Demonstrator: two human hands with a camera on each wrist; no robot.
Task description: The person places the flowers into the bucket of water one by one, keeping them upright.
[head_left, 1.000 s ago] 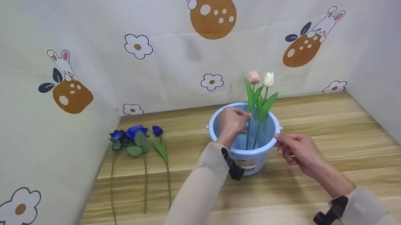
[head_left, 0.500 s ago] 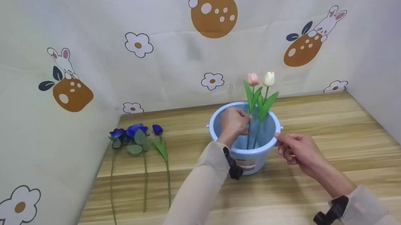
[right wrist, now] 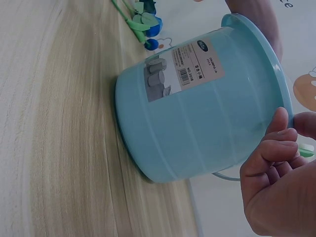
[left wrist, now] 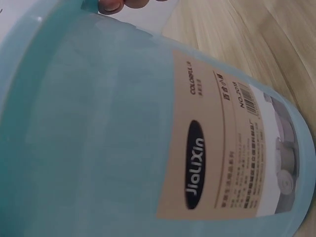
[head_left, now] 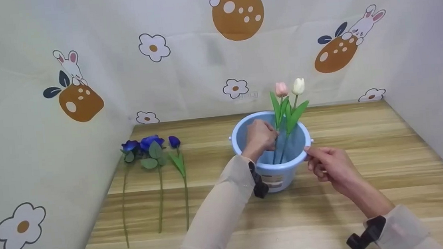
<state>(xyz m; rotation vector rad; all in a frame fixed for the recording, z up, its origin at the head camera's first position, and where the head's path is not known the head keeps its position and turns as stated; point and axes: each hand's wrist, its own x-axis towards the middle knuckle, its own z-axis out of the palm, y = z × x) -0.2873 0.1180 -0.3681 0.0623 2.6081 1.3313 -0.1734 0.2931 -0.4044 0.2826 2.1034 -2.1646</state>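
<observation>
Tabletop (head_left: 367, 143) bears blue flowers (head_left: 151, 142); left fingers (head_left: 273, 133) pinch pink tulip (head_left: 281, 89), right fingers (head_left: 317, 154) bucket rim (head_left: 277, 167).

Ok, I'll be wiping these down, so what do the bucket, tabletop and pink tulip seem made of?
Bucket: likely plastic, slightly glossy, given its moulded rim and soft highlights.
Tabletop: wood or a wood print, smooth, showing grain streaks.
Pink tulip: perhaps foam or plastic, smooth; its even colour looks artificial.

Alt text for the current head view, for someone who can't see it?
A left hand reaches into a round light-blue plastic bucket, holding the stem of a pink tulip beside a white tulip; the right hand pinches the bucket's rim. Three blue flowers lie on the wood-grain table to the left.
</observation>
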